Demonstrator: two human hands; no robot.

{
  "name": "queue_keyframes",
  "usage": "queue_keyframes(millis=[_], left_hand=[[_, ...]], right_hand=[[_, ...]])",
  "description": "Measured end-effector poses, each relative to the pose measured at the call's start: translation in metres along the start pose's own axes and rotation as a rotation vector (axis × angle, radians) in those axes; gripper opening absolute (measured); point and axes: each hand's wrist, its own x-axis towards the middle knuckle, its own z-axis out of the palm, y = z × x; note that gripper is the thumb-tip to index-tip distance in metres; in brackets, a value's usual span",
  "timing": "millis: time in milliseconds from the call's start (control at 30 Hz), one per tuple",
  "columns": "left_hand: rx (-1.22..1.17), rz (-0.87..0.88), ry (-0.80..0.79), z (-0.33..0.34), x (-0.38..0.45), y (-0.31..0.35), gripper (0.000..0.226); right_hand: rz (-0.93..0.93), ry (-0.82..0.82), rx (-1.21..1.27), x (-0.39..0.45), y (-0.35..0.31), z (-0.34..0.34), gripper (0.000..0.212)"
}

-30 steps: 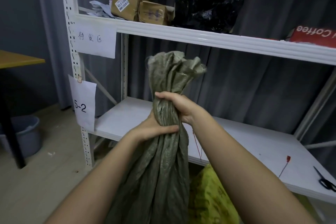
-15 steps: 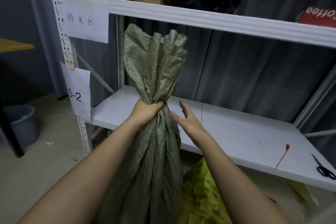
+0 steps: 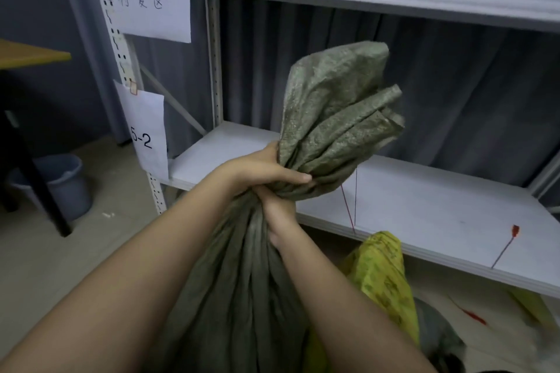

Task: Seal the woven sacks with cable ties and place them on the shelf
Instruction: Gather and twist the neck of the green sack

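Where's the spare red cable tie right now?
In the head view, the red cable tie lies on the lower shelf near its front edge, to the right of the green sack.

head cam | looks forward and down, close over forearms | faces shelf (image 3: 424, 206) | single view

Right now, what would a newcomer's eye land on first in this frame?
The grey-green woven sack at centre, its neck bunched and its top flaring above the left hand and right hand that grip it. Behind it runs the white shelf, with a red cable tie lying at its right; a yellow sack sits below.
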Motion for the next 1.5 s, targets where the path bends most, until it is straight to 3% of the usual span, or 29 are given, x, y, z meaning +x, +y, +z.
queue_keyframes(millis=[67,200,267,333,400,500,533,600,700,767,867,933,967,1000,1067,1167,1200,1233,1367,1500], left_hand=[[-0.032,-0.085,0.061,-0.008,-0.016,-0.013,0.113],[-0.032,-0.212,0.096,-0.005,-0.041,-0.060,0.109],[-0.074,-0.183,0.033,0.010,-0.047,-0.072,0.110],[-0.132,-0.083,-0.025,0.027,-0.047,-0.073,0.097],[-0.168,-0.024,-0.038,0.042,-0.042,-0.075,0.100],[-0.210,0.033,0.013,0.061,-0.027,-0.081,0.111],[-0.229,0.037,0.045,0.066,-0.022,-0.083,0.110],[-0.260,0.029,0.113,0.072,-0.013,-0.085,0.096],[-0.351,-0.019,0.260,0.082,-0.004,-0.085,0.057],[-0.398,-0.048,0.330,0.086,-0.002,-0.082,0.037],[-0.248,-0.073,0.382,0.080,0.005,-0.086,0.042],[-0.085,-0.114,0.360,0.072,0.007,-0.086,0.053],[-0.042,-0.129,0.347,0.069,0.007,-0.083,0.054],[-0.021,-0.124,0.333,0.068,0.007,-0.082,0.051],[0.007,-0.037,0.281,0.070,0.003,-0.074,0.049],[0.077,0.051,0.111,0.071,-0.004,-0.069,0.056],[0.094,0.032,0.053,0.069,-0.008,-0.067,0.050],[0.109,0.010,0.016,0.067,-0.010,-0.069,0.044],[0.045,-0.071,-0.022,0.057,-0.018,-0.077,0.037],[-0.085,-0.098,0.027,0.056,-0.021,-0.079,0.057]], right_hand=[[0.009,-0.015,0.153,0.003,-0.003,-0.010,0.049],[0.217,-0.075,0.063,0.004,0.000,-0.036,0.041],[0.262,-0.132,0.042,0.001,0.002,-0.040,0.035],[0.246,-0.176,0.022,0.000,0.000,-0.041,0.032],[0.195,-0.199,-0.050,0.002,-0.005,-0.044,0.046],[0.184,-0.319,-0.234,0.002,-0.017,-0.048,0.085],[0.194,-0.363,-0.305,0.002,-0.022,-0.051,0.087],[0.189,-0.404,-0.431,0.000,-0.034,-0.059,0.077],[0.123,-0.379,-0.615,-0.004,-0.045,-0.074,0.086],[0.024,-0.345,-0.653,-0.010,-0.050,-0.084,0.076],[-0.232,-0.152,-0.977,-0.017,-0.045,-0.101,0.033],[-0.529,0.096,-1.300,-0.020,-0.037,-0.110,0.022],[-0.741,0.120,-1.385,-0.022,-0.033,-0.110,0.016],[-0.942,0.079,-1.460,-0.023,-0.029,-0.109,0.015],[-1.234,-0.062,-1.667,-0.017,-0.022,-0.106,0.045],[-1.237,-0.113,-2.126,0.001,-0.023,-0.102,0.092],[-1.207,-0.108,-2.224,0.006,-0.025,-0.099,0.097],[-1.205,-0.108,-2.280,0.010,-0.026,-0.095,0.090],[-1.410,-0.226,-2.276,0.014,-0.043,-0.073,0.021],[-1.452,-0.346,-2.344,0.015,-0.062,-0.056,0.010]])
